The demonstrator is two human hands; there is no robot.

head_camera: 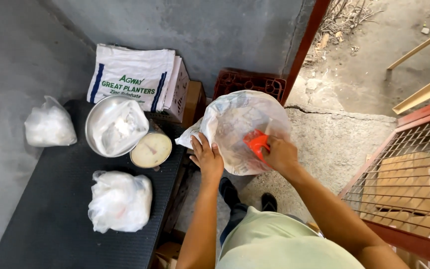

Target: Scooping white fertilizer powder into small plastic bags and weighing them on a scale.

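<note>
Thin clear plastic makes the big open sack [240, 124], which stands on the floor beside the dark surface [51, 219], and it can fold shut or tip over because only the left hand [207, 158], its grip closed on the rim, keeps the mouth open. The right hand [280, 155] has its grip closed around the orange scoop [256, 143] inside the sack. A fast lift could spill white powder, and the smaller filled bags [120, 199] on the surface look loosely closed.

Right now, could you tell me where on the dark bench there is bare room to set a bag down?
The dark bench is bare at its near end, below the tied bag, and between that bag and the small bag by the wall. It is crowded at the far right, where the metal bowl on the scale meets the white sacks.
</note>
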